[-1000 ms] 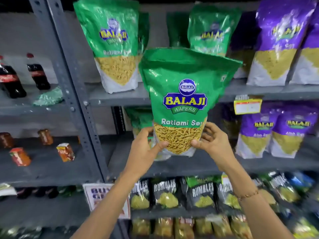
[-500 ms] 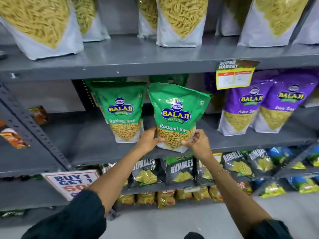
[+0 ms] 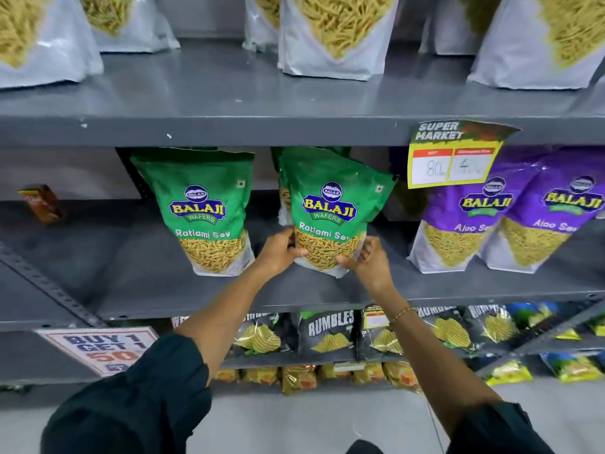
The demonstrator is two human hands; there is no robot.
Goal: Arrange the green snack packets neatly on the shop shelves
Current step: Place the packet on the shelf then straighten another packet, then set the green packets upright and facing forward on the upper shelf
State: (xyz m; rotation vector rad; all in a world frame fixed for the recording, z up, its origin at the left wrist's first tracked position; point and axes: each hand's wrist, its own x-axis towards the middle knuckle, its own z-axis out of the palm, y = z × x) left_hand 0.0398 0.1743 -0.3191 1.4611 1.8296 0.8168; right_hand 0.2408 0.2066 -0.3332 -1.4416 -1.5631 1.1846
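Note:
A green Balaji Ratlami Sev packet (image 3: 330, 204) stands upright on the middle grey shelf (image 3: 327, 296), gripped at its bottom corners. My left hand (image 3: 278, 250) holds the lower left corner and my right hand (image 3: 368, 260) the lower right. Another green packet (image 3: 201, 204) stands upright just to its left. Right behind the held packet stands a further green packet (image 3: 283, 204), mostly hidden. On the upper shelf (image 3: 294, 126) only the white bottoms of packets (image 3: 334, 37) show.
Two purple Aloo Sev packets (image 3: 465, 217) stand to the right on the same shelf, under a yellow price tag (image 3: 453, 158). A small orange box (image 3: 41, 203) sits far left. Black Rumbles chip bags (image 3: 327, 332) fill the lower shelf. A Buy 1 Get 1 sign (image 3: 101, 347) hangs lower left.
The green packet came down from in front of the upper shelf to the middle shelf, then moved further back, now right in front of the packet behind it. Both hands stayed on its bottom corners.

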